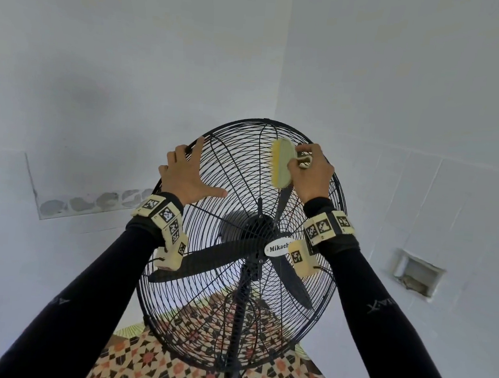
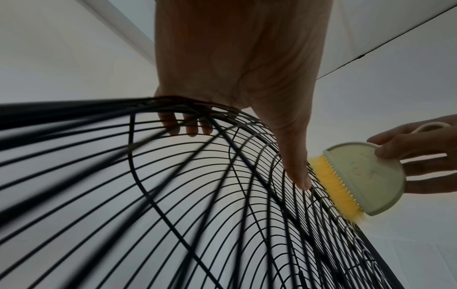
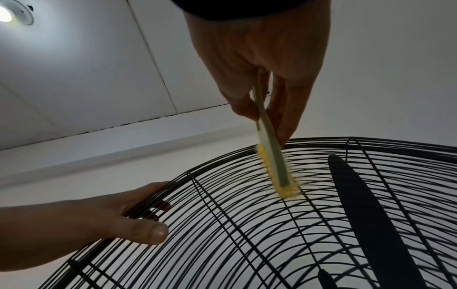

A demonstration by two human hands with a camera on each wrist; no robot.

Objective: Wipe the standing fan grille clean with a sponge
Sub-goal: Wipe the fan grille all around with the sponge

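A black standing fan fills the middle of the head view, its round wire grille [image 1: 202, 305] facing me. My left hand [image 1: 189, 174] grips the grille's upper left rim: fingers curl over the edge and show behind the wires in the left wrist view, where the thumb [image 2: 296, 172] lies along the front. My right hand [image 1: 305, 160] holds a pale green brush [image 1: 282, 164] with yellow bristles by its back. The bristles [image 2: 331, 185] press on the grille's upper right part. In the right wrist view the brush [image 3: 274, 162] stands edge-on against the wires, near a black blade [image 3: 371, 215].
The fan's pole [image 1: 238, 323] stands on a patterned tile floor [image 1: 166, 368] in a corner of white walls. A recessed niche [image 1: 415, 275] sits in the right wall. A ceiling light [image 3: 7, 13] shines overhead.
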